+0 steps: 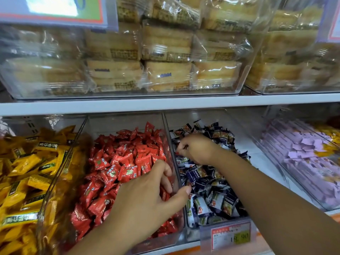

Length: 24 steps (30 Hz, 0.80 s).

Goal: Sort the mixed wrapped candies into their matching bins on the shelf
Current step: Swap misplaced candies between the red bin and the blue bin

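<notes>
**A:** Where is the right hand (196, 148) among the bins?

**B:** Over the dark-wrapped candies (211, 190), towards the back of their pile and close to the clear dividing wall (170, 144). The red candies (125, 162) lie just to its left, across that wall.

**A:** And its grasp?

**B:** The fingers are curled tight, with the tips drawn together. A speck of red shows among them, but one cannot tell whether it is a stray red candy or only a nail.

**A:** The left hand (147, 196)?

**B:** It is nearer the front, in with the red candies. Its fingers bend down into the pile and the thumb reaches across the wall's top edge towards the dark side. Whether it grips anything cannot be told.

**A:** So what does the next move turn on?

**B:** Likely a short carry leftward over the wall, if the right hand does hold a red one. The right hand is nearer the back of the dark pile, the left nearer its front.
</notes>
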### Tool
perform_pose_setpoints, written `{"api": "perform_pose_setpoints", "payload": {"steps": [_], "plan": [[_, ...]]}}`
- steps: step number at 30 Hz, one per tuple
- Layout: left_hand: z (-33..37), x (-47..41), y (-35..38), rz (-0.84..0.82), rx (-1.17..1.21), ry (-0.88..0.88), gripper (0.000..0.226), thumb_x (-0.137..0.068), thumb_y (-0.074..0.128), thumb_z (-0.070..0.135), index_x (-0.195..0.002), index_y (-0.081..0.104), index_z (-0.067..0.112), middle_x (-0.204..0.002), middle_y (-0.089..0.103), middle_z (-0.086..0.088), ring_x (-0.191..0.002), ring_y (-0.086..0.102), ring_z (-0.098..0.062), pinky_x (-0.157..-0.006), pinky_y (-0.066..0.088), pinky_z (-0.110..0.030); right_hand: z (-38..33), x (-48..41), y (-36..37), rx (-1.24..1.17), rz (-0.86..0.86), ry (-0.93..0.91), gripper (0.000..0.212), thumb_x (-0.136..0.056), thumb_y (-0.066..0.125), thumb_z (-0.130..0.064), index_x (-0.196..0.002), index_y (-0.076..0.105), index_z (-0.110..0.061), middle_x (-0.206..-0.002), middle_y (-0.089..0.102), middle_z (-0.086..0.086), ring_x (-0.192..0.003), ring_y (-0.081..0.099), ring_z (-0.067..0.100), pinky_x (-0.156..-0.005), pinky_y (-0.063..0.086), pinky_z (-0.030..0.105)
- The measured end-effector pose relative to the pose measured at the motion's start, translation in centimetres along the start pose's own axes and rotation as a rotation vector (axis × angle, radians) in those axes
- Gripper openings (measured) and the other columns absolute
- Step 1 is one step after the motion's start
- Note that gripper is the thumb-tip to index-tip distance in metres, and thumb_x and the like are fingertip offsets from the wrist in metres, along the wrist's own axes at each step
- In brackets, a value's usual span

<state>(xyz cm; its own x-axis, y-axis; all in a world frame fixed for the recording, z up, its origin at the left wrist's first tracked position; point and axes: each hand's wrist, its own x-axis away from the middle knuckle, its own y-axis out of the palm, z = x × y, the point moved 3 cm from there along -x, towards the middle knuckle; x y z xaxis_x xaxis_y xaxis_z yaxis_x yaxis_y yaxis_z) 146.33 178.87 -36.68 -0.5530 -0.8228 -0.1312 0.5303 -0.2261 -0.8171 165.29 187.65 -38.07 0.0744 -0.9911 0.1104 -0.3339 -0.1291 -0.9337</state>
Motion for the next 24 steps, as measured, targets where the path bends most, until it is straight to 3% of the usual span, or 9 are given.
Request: {"api": "perform_pose_setpoints", "payload": {"steps": [4,9,12,14,16,18,20,22,24], "plan": [[-0.1,-0.1,0.0,-0.003,0.001,0.004,0.057,-0.063,0.023,0.088,-0.1,0.031,0.045,-0.104,0.051,0.034,-0.067,0.057,0.002,-0.055,0.037,-0.015,0.8,1.9,-2.2,-0.229,0.035,0.043,0.015,-0.093,0.062,-0.027,-0.104,0.071,-0.024,-0.105,0.067,-0.012,-0.091,0.06,0.002,-0.071,0.044,0.012],[0.1,-0.1,-0.1,-0.009,0.013,0.007,0.06,-0.061,0.021,0.088,-0.1,0.032,0.044,-0.099,0.055,0.03,-0.064,0.055,0.005,-0.055,0.034,-0.014,-1.0,4.3,-6.8,-0.372,0.33,0.03,0.01,-0.09,0.063,-0.031,-0.088,0.073,-0.029,-0.087,0.072,-0.014,-0.079,0.065,0.002,-0.06,0.043,0.012],[0.1,-0.1,0.0,-0.008,0.013,0.008,0.059,-0.061,0.02,0.088,-0.099,0.032,0.044,-0.096,0.057,0.027,-0.064,0.054,0.005,-0.055,0.035,-0.014,-2.6,5.0,-8.0,-0.592,0.322,-0.029,0.01,-0.09,0.064,-0.034,-0.082,0.068,-0.036,-0.073,0.069,-0.025,-0.068,0.063,-0.01,-0.06,0.045,0.002],[0.0,0.0,0.0,-0.006,0.015,0.012,0.058,-0.062,0.021,0.088,-0.098,0.032,0.044,-0.095,0.058,0.025,-0.064,0.054,0.005,-0.055,0.036,-0.015,-2.2,4.5,-7.7,-0.417,0.233,0.022,0.014,-0.094,0.056,-0.038,-0.092,0.069,-0.033,-0.087,0.072,-0.014,-0.081,0.067,0.003,-0.077,0.054,0.018],[0.1,0.1,0.0,-0.004,0.017,0.013,0.057,-0.063,0.021,0.087,-0.098,0.031,0.044,-0.095,0.058,0.025,-0.063,0.054,0.005,-0.055,0.036,-0.015,-0.7,3.7,-6.3,-0.002,0.043,0.12,0.032,-0.098,0.047,-0.039,-0.109,0.067,-0.017,-0.108,0.07,0.005,-0.098,0.065,0.021,-0.089,0.053,0.036],[0.1,0.1,-0.1,-0.009,0.018,0.01,0.057,-0.063,0.021,0.087,-0.099,0.031,0.044,-0.096,0.058,0.025,-0.064,0.053,0.005,-0.056,0.035,-0.015,1.1,3.3,-4.2,0.239,-0.115,0.197,0.043,-0.098,0.048,-0.044,-0.13,0.057,-0.017,-0.135,0.057,0.009,-0.119,0.055,0.026,-0.101,0.044,0.034],[0.1,0.1,0.0,-0.011,0.021,0.008,0.057,-0.063,0.022,0.087,-0.1,0.031,0.044,-0.096,0.058,0.024,-0.063,0.053,0.005,-0.056,0.035,-0.015,1.8,3.1,-2.8,0.258,-0.181,0.213,0.063,-0.095,0.049,-0.051,-0.15,0.028,-0.028,-0.153,0.036,0.005,-0.14,0.033,0.027,-0.113,0.029,0.034],[0.1,0.1,0.0,-0.008,0.015,0.013,0.058,-0.064,0.022,0.087,-0.1,0.032,0.043,-0.094,0.059,0.024,-0.061,0.053,0.004,-0.055,0.035,-0.015,2.0,2.5,-1.9,0.211,-0.197,0.22,0.075,-0.092,0.053,-0.052,-0.153,0.014,-0.032,-0.151,0.038,0.007,-0.143,0.02,0.031,-0.112,0.03,0.04],[0.0,0.0,0.1,-0.001,0.01,0.018,0.058,-0.065,0.022,0.086,-0.1,0.033,0.042,-0.093,0.059,0.023,-0.058,0.053,0.004,-0.055,0.036,-0.016,2.3,2.1,-1.9,0.119,-0.127,0.243,0.073,-0.088,0.061,-0.05,-0.148,0.026,-0.031,-0.133,0.051,0.008,-0.126,0.041,0.029,-0.092,0.046,0.033]]}}
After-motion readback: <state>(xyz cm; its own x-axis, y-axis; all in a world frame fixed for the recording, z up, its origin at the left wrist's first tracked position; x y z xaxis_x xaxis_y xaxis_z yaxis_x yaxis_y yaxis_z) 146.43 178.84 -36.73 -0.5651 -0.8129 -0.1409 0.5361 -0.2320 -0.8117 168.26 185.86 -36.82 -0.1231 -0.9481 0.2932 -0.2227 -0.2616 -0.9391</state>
